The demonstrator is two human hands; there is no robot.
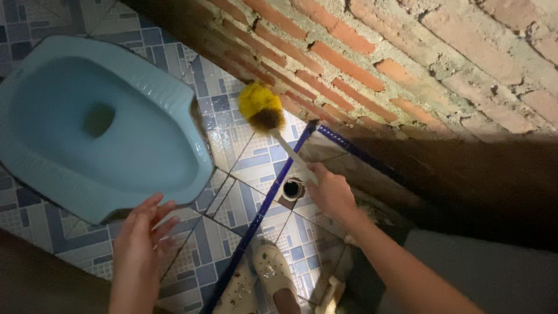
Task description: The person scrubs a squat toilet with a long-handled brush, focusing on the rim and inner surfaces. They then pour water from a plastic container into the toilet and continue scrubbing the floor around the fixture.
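Nearest the lens: two forearms reaching down over a pale decorated slipper [273, 268] on the blue-patterned tiled floor [244, 200]. Right hand [331, 192] closed around the lower end of a toilet brush [263, 110], holding its slim white handle [290, 152] at a slant, yellow bristle head up near the foot of the brick wall [372, 64], apart from the bowl. Left hand [139, 235] open, fingers spread, empty, hovering just by the near rim of the blue squat toilet [99, 125], touching or not hard to say.

Brush probably light and easy to swing one-handed; handle stiff, thin, likely smooth plastic and slippery if wet, so best gripped low as here, well away from the head. Bristles soft and springy, darkened at the base.

Toilet pan apparently empty apart from its dark drain opening; water level not visible. Small round floor drain [292, 189] just beside the right hand, open and dark inside. Dark blue tile border [256, 224] running diagonally between the hands.
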